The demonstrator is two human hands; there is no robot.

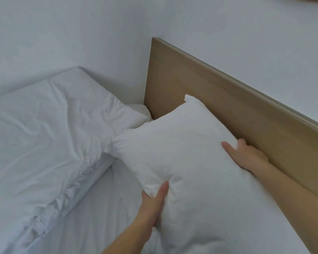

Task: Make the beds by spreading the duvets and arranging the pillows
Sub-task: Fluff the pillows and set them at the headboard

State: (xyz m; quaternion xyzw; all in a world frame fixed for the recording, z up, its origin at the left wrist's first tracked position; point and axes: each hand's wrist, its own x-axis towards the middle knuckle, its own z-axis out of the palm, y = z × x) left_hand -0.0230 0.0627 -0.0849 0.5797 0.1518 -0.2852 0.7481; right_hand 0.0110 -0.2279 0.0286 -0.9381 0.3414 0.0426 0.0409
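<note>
- Pillow (182, 147), white and plump, is held tilted above the bed. Its far long edge runs close along the wooden headboard (218, 92); whether the two touch cannot be told.
- Left hand (152, 206) grips the pillow's near edge, with the thumb pressed into the top so the cover dimples. The other fingers are hidden beneath.
- Right hand (248, 155) clamps the edge nearest the headboard, thumb spread on the front face and fingers curled over the back.
- Duvet (44, 134), white and crumpled, lies bunched on the left of the bed, its gathered edge meeting the pillow's left corner.
- Sheet (99, 217), white, shows bare below the pillow.
- Wall (81, 33), plain white, rises behind.
</note>
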